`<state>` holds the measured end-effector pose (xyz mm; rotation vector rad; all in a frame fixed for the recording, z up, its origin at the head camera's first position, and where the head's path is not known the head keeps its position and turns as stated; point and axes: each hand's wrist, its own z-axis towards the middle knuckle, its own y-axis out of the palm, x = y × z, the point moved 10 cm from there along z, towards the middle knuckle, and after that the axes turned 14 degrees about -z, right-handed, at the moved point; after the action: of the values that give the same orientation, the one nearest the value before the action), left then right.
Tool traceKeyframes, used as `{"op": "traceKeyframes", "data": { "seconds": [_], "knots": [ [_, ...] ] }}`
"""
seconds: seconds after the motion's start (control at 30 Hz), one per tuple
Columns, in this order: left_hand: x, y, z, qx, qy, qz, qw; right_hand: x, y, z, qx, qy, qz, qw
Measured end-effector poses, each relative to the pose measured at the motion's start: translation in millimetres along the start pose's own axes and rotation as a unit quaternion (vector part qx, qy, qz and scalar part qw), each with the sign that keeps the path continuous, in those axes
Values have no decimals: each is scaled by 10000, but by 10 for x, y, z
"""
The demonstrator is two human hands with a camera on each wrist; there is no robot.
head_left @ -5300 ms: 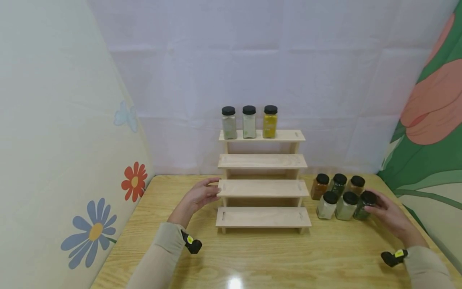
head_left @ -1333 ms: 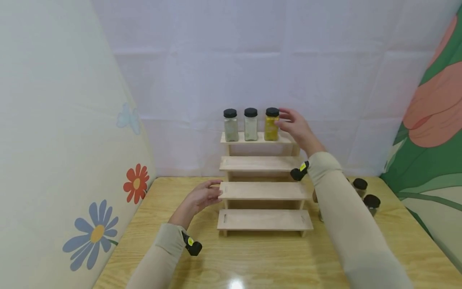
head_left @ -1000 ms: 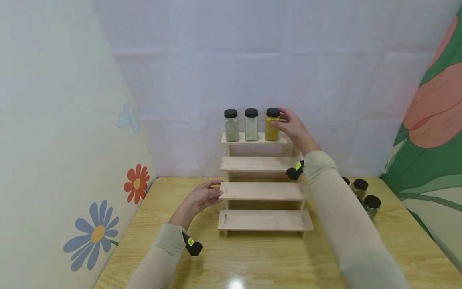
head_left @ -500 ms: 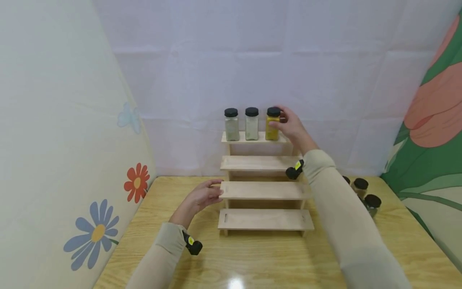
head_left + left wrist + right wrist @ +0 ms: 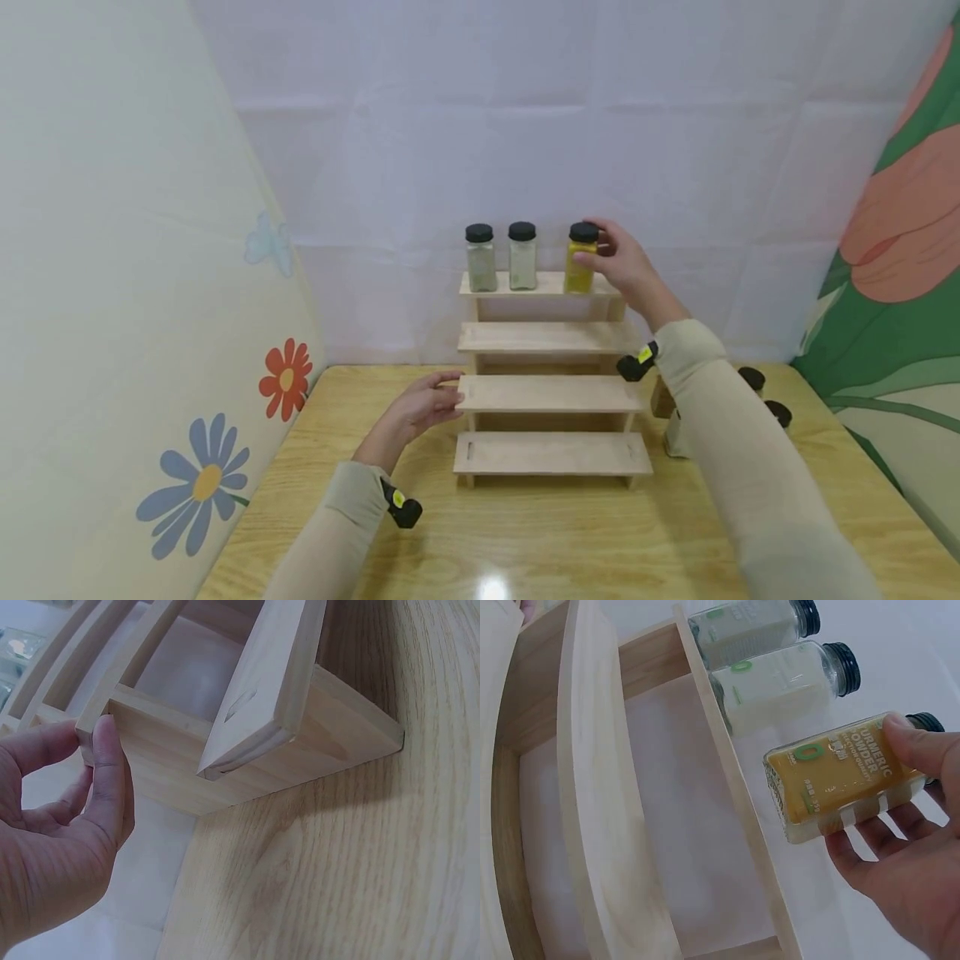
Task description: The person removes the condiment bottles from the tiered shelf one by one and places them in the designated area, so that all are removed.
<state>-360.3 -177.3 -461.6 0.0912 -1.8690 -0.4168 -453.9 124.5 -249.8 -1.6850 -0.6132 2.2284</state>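
Square clear-glass jar of yellow powder, black-lidded [image 5: 829,780]: within my right hand's [image 5: 626,265] curled fingers, at the top tier | left of them: two black-lidded glass jars of pale powder [image 5: 522,265] | below: pale wooden four-tier rack [image 5: 551,336], my left hand [image 5: 418,410] pinching its third board's end | lower right: more black-lidded jars [image 5: 751,380], partly behind my beige sleeve [image 5: 750,450]

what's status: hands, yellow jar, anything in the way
Left fingers pinching wooden rack. Right fingers gripping yellow jar at top shelf, contact unclear. Two pale jars stand apart, nothing seen blocking.
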Motion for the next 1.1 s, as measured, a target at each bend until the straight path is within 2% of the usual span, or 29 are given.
{"op": "traceKeyframes", "data": {
  "seconds": [0.27, 0.73, 1.1],
  "knots": [
    [-11, -48, -5, 89, -10, -11, 10000, 37, -97, -216, -2, -17, 169, 9999],
    [-24, -49, -4, 112, -37, -54, 9999, 192, -281, -707, -51, -101, -298, 9995],
    [-14, -60, 19, 172, 27, -77, 9998, 350, -387, -1021, -31, -211, -210, 9996]
  ]
}}
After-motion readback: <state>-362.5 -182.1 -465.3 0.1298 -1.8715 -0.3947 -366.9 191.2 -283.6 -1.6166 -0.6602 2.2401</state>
